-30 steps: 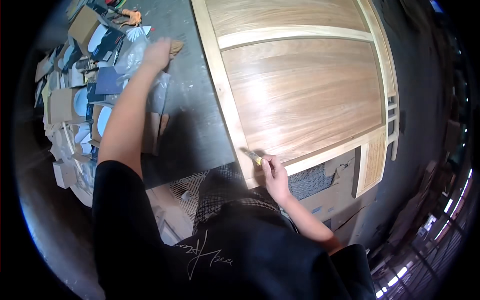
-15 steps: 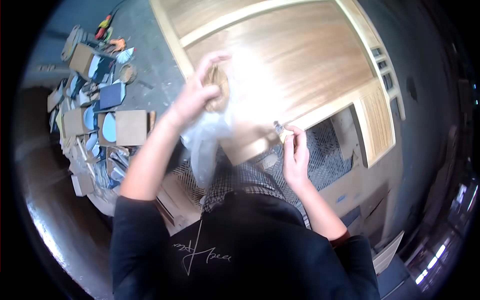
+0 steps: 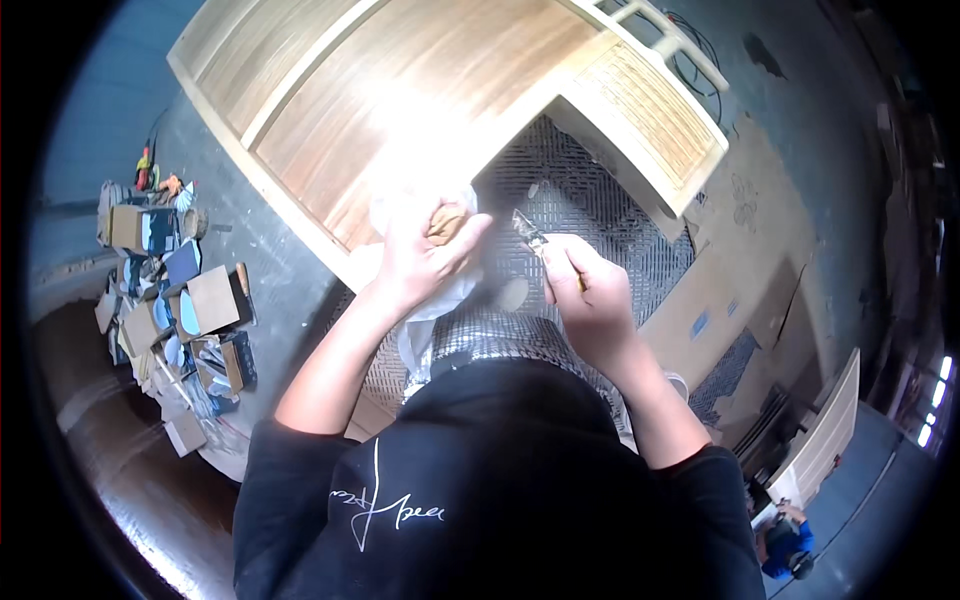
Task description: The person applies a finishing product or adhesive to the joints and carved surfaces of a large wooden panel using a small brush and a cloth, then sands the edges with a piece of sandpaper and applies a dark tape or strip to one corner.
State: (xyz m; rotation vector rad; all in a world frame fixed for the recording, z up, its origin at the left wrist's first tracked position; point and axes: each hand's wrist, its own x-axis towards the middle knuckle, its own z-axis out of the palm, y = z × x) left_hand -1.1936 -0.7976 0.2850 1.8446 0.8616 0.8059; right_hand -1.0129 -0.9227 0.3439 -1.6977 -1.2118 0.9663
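Note:
My left hand [image 3: 415, 262] is closed round a tan lump of what looks like wood putty [image 3: 445, 226], wrapped in a clear plastic bag [image 3: 452, 300] that hangs below the palm. My right hand [image 3: 596, 300] grips a small putty knife [image 3: 529, 231], its smeared metal blade pointing up and to the left, a short way from the lump and not touching it. Just beyond both hands lies a large pale wooden panel piece [image 3: 335, 120] with raised frame strips. Glare washes out the part of it near my left hand.
At the left stand open cardboard boxes [image 3: 211, 299] with sandpaper discs and loose tools. A slatted wooden end [image 3: 640, 112] juts out at the right of the panel. Ribbed matting [image 3: 560, 180] and cardboard [image 3: 690, 310] cover the floor. Another person [image 3: 788, 545] is at the lower right.
My view has shifted, so the panel sits further left. My left hand has come down toward me with the putty, off the panel. The knife now points up, closer to the lump.

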